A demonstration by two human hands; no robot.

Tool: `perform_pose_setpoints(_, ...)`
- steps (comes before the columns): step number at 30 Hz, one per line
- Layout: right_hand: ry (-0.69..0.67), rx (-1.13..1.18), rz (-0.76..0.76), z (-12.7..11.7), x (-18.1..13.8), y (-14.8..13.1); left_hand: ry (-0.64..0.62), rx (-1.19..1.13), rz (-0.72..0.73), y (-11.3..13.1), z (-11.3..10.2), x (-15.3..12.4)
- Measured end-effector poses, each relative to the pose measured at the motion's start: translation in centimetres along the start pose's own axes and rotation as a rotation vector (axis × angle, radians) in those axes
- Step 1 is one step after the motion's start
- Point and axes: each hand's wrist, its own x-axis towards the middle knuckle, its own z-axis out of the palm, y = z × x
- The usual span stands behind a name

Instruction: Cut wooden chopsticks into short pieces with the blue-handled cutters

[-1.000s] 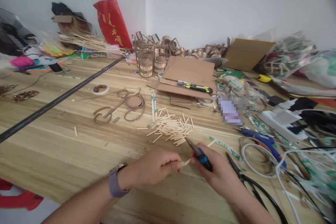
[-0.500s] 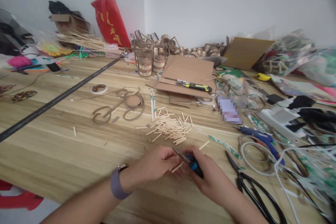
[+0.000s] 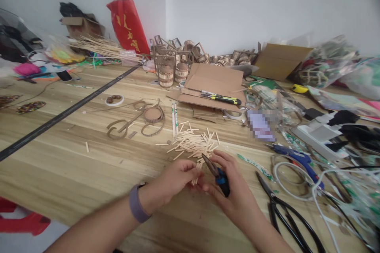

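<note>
Short wooden stick [image 3: 195, 178] pinched in left-hand fingers [image 3: 190, 172], tip at the cutter's nose for trimming. Right hand [image 3: 234, 189] grips blue-handled cutters [image 3: 218, 172] closed, just above the table [image 3: 89, 182], beside the cut-stick pile [image 3: 192, 144]; black scissors [image 3: 285, 213] near.

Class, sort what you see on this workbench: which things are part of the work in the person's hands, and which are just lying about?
In use:
- left hand, pinching a short wooden stick
- right hand, holding blue-handled cutters
- pile of cut sticks, right behind the hands

Lying about:
- black scissors
- blue glue gun
- utility knives on cardboard
- red bag
</note>
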Motion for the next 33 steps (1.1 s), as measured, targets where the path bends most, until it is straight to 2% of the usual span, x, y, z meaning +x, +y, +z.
perform_pose_setpoints(4,0.017,-0.037,0.056,1.3,-0.5,-0.4,0.062,-0.108,0.012,-0.2,0.5,0.1)
perform_pose_setpoints(8,0.034,-0.070,0.061,1.9,-0.6,-0.6,0.041,-0.140,0.056,-0.4,1.4,0.0)
perform_pose_setpoints(12,0.050,-0.052,0.086,1.9,-0.5,-0.5,0.026,-0.133,0.116,-0.3,1.8,-0.2)
perform_pose_setpoints(16,0.011,0.029,0.121,0.9,-0.2,-1.0,0.048,-0.071,0.120,0.0,1.1,-0.5)
perform_pose_setpoints(19,-0.115,0.134,0.183,-0.9,0.2,-1.6,0.058,0.025,0.114,0.7,-0.1,-0.7)
perform_pose_setpoints(23,-0.427,0.265,0.403,-3.5,0.5,-1.4,0.069,0.101,0.070,2.2,-1.5,-0.9)
perform_pose_setpoints(25,-0.526,0.341,0.476,-4.3,0.5,-1.1,0.059,0.141,0.070,2.7,-1.9,-1.1)
perform_pose_setpoints(30,-0.632,0.372,0.506,-4.8,0.7,-0.9,0.022,0.223,0.102,3.3,-2.1,-1.6)
perform_pose_setpoints(33,-0.651,0.419,0.530,-4.7,0.8,-1.2,-0.029,0.223,0.061,3.3,-1.7,-1.7)
